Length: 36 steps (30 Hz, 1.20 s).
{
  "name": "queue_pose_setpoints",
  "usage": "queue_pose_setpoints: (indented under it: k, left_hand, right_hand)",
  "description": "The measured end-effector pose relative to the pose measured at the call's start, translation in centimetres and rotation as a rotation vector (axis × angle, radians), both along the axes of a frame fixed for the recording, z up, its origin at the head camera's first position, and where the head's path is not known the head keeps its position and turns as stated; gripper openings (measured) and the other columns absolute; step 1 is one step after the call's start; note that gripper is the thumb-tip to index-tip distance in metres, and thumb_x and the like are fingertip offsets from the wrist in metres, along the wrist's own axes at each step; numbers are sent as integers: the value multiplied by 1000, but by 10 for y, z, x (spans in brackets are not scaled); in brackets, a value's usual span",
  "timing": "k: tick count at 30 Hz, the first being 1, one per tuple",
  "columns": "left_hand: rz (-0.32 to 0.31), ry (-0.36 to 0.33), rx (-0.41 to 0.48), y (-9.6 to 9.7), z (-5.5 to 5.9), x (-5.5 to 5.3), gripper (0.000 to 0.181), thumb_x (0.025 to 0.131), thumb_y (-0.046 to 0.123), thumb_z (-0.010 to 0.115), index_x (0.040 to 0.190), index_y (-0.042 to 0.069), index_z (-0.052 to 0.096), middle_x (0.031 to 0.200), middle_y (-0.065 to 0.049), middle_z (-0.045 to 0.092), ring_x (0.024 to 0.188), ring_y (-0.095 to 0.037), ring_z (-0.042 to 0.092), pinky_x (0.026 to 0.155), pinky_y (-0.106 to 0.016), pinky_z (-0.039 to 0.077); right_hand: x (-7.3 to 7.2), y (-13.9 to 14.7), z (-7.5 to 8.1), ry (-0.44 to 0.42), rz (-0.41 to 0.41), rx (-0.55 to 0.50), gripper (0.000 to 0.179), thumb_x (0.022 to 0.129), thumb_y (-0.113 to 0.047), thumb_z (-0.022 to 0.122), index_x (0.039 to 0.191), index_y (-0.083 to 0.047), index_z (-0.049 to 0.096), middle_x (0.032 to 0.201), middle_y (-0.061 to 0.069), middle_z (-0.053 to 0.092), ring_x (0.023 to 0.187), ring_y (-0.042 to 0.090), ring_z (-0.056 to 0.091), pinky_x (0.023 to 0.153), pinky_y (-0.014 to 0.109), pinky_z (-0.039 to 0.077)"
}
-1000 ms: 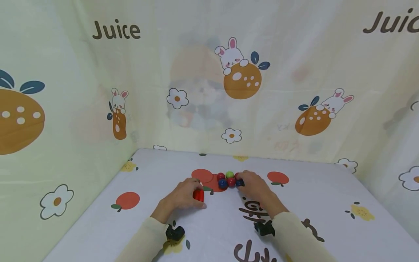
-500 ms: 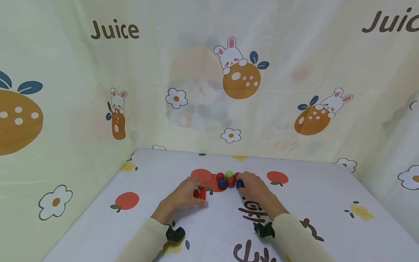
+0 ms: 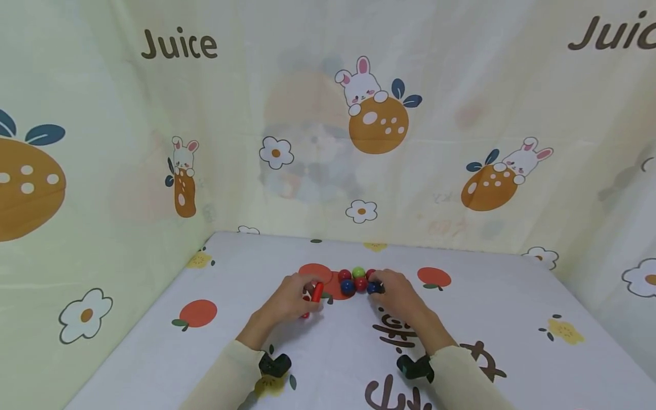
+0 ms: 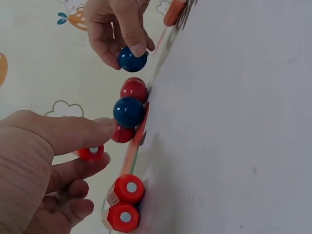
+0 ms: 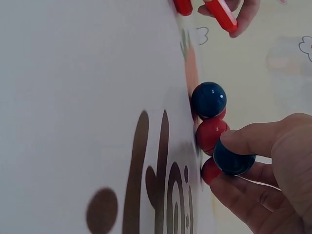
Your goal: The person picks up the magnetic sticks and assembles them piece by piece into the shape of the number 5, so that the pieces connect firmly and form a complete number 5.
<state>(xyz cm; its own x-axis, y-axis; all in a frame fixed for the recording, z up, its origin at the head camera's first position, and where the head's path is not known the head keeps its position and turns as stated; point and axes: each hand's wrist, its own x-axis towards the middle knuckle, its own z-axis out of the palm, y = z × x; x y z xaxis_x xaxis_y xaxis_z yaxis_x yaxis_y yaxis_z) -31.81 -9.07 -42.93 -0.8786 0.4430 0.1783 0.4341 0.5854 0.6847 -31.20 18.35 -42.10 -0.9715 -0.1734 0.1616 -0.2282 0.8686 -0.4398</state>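
Pale cloth (image 3: 307, 34) with bunny-and-fruit prints hangs behind the white, patterned table (image 3: 256, 259). At its middle, the left hand (image 3: 292, 299) pinches one glossy red faceted rod (image 3: 318, 292) between narrowed fingers, tilted and raised near two similar red rods (image 4: 129, 188) lying side by side. The right hand (image 3: 402, 293) has its fingers around a shiny dark-blue ball (image 5: 234, 157), just beside clustered red balls (image 3: 361, 284), a lime-green ball (image 3: 359, 273) and another blue ball (image 5: 209, 99); whether it touches the table I cannot tell. Smooth balls probably roll easily, so a light, even pinch seems best; hold the rod's ends clear of the pair.
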Motion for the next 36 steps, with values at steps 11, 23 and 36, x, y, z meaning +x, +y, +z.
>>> queue_pose_setpoints:
  k: [11,23,36]
  left_hand:
    - [-78,44,33,9,3,5,41,94,7,71,134,9,64,96,-2,66,85,-19,58,70,-28,53]
    - [-76,71,-5,22,3,3,43,93,6,72,135,8,63,109,-4,69,96,-18,61,86,-32,54]
    - [-6,36,31,35,0,5,24,92,8,75,115,8,70,100,0,68,91,-15,61,86,-32,55]
  right_hand:
    - [18,-2,2,22,-10,-105,35,89,-13,78,122,-9,68,109,7,65,94,21,59,77,33,57]
    - [36,1,-1,13,-13,-224,38,88,-9,79,124,-5,66,108,8,67,98,23,63,80,35,59]
    - [40,-5,-15,-5,-8,-214,35,85,-9,82,118,-7,70,103,5,67,92,19,60,85,38,58]
